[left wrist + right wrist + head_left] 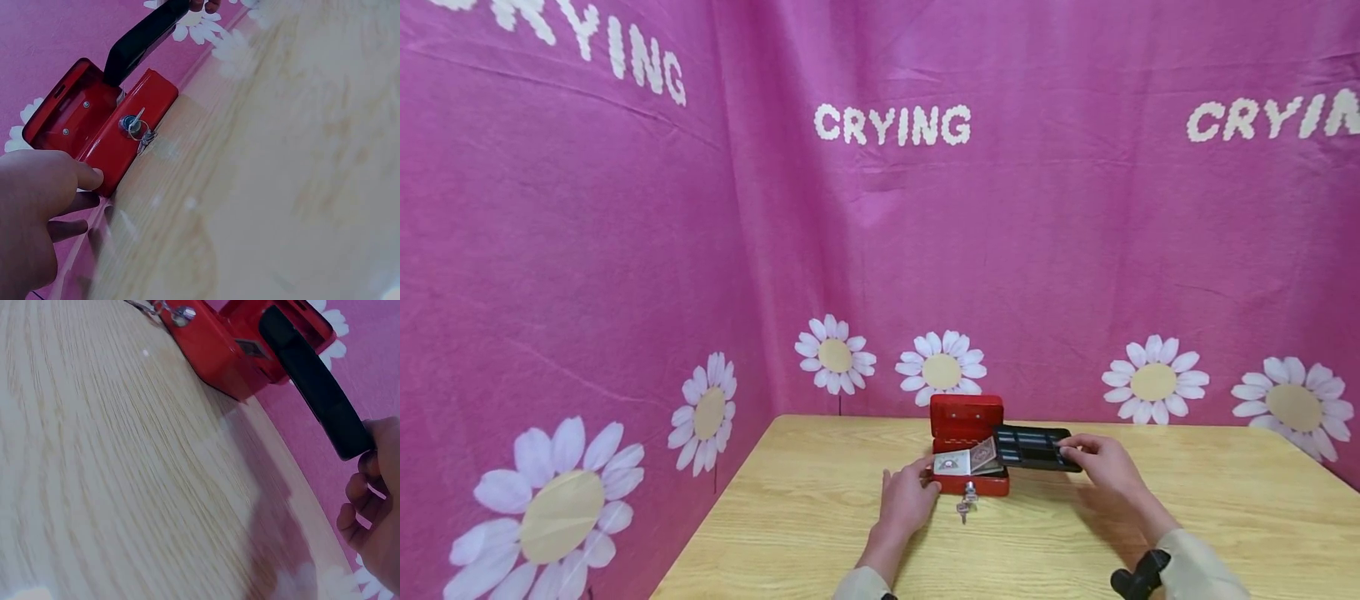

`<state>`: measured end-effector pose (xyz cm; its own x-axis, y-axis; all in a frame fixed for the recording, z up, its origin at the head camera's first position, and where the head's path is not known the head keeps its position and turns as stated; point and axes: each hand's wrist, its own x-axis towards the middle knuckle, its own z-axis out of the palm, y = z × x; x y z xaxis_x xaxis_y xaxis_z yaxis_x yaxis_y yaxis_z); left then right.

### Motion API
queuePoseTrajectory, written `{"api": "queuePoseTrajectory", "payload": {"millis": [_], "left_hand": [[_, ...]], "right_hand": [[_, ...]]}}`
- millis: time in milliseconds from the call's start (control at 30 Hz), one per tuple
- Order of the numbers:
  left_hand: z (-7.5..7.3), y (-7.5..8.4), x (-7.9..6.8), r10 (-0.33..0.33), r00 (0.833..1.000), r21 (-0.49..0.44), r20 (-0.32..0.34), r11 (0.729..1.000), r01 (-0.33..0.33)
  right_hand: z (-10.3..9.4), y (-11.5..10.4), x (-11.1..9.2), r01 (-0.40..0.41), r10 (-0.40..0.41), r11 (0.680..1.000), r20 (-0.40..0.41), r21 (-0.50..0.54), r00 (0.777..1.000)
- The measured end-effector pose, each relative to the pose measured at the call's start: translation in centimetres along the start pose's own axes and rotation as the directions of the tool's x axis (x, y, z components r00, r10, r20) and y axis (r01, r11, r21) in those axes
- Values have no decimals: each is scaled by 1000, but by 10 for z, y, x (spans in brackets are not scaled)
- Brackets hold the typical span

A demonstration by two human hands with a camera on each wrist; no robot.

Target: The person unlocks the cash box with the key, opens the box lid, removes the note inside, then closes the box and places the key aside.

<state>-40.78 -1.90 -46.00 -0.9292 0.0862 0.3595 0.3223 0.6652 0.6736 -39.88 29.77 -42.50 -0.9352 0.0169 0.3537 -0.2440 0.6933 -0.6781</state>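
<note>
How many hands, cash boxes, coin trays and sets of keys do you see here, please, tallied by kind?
Left hand and right hand: 2
Red cash box: 1
Black coin tray: 1
Set of keys: 1
Total: 5

Passable in front of the cash box [990,486] over wooden tabletop [790,517], up to the keys [963,510]; blocked behind by the raised lid [966,410], right by the black coin tray [1033,448], left by the left hand [907,500].

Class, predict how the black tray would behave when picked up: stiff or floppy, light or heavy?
The black tray is probably stiff: pinched at one end by the right hand, it looks straight. That fingertip grip suggests it's fairly light. Its smooth-looking surface might be slippery.
</note>
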Motion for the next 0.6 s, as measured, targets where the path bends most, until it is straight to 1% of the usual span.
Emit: {"api": "queuePoseTrajectory", "payload": {"millis": [133, 267, 367, 467, 600], "left_hand": [[0, 0, 1, -1, 1000, 5, -5, 1000, 1], [-1, -1, 1, 4, 1000, 14, -11, 1000, -4], [-1, 0, 0, 29, 999, 20, -20, 999, -28], [-1, 0, -1, 48, 998, 14, -29, 999, -48], [2, -1, -2, 39, 999, 1, -21, 999, -39]], "right_hand": [[-5, 6, 0, 3, -3, 1000, 9, -1, 1000], [-8, 11, -2, -15, 15, 1000, 18, 1, 1000], [-9, 12, -3, -39, 39, 999, 21, -7, 999], [-9, 14, -3, -59, 59, 998, 19, -15, 998], [-8, 19, -1, -74, 74, 997, -3, -36, 997]]}}
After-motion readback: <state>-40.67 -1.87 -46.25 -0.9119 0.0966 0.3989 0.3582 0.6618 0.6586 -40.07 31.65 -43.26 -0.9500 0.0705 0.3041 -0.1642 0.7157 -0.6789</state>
